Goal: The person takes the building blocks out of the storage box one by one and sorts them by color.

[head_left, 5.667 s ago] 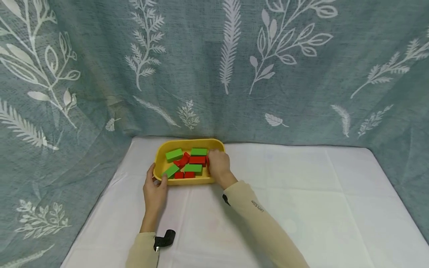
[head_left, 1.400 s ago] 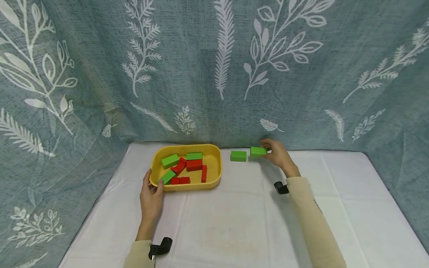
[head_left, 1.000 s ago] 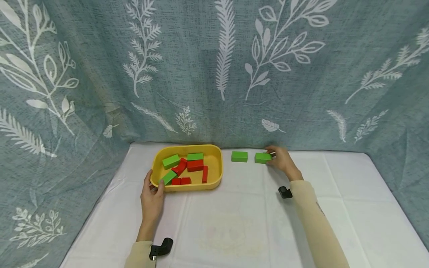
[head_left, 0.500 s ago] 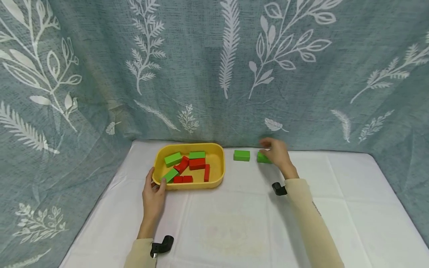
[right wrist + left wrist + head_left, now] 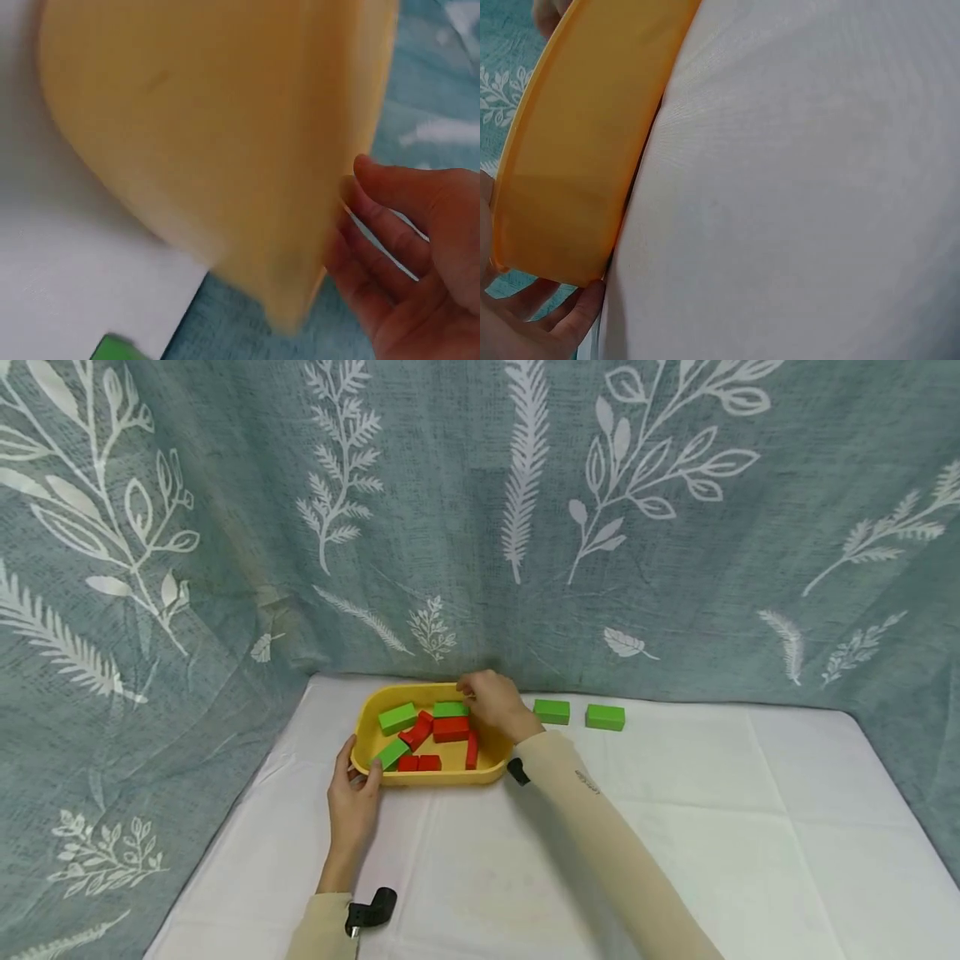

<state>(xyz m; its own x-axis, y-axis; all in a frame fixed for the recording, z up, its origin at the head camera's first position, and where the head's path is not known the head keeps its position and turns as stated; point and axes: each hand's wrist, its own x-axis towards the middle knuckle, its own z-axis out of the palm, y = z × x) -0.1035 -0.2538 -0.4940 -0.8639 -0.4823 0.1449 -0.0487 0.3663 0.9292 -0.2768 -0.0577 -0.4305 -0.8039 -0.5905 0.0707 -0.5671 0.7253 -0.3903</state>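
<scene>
My left hand (image 5: 352, 806) grips the front left corner of a yellow plastic tray (image 5: 442, 779), thumb over the rim and fingers around the outer wall. Above the tray's back right part is my right hand (image 5: 498, 702), its fingertips right at the end of a green block (image 5: 450, 710). In the right wrist view its thumb and fingers are apart beside the tray wall, with nothing seen between them. Also in the tray lie a red block (image 5: 451, 729), a notched red piece (image 5: 418, 732), a thin red block (image 5: 472, 751), small red blocks (image 5: 430, 762) and more green blocks (image 5: 397, 718).
Two green blocks, one nearer the tray (image 5: 552, 712) and one farther right (image 5: 605, 717), lie in a row on the white tablecloth (image 5: 675, 793). Behind the table hangs a blue-green curtain (image 5: 465, 527) with white leaf prints.
My right hand placed a green block to the right of another, let go of it and moved left over the tray. The tray's front middle green block is gone. My left hand kept its grip.
</scene>
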